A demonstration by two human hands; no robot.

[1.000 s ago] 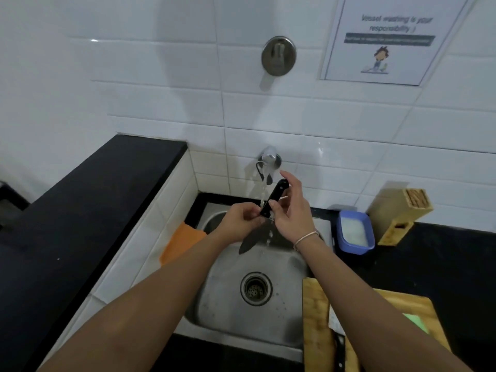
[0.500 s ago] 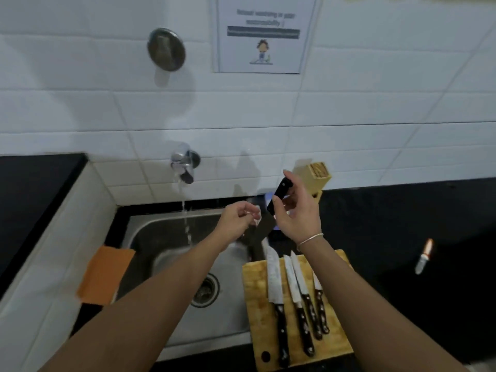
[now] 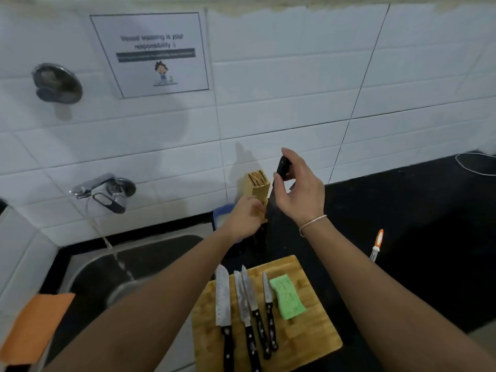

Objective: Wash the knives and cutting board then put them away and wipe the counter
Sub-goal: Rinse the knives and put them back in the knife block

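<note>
Four knives [image 3: 243, 312] and one green sponge [image 3: 287, 297] lie on the one cutting board [image 3: 308, 342], while the right hand [image 3: 300, 194] grips a fifth knife [image 3: 276, 194] by its handle and the left hand [image 3: 245, 218] touches its blade with curled fingers.

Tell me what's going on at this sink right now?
A person holds a large knife by its black handle in the right hand, blade down, over the counter near the knife block. The left hand is at the blade, though its fingers are too blurred to read. Four more knives and a green sponge lie on the cutting board. The tap is running into the sink.
</note>
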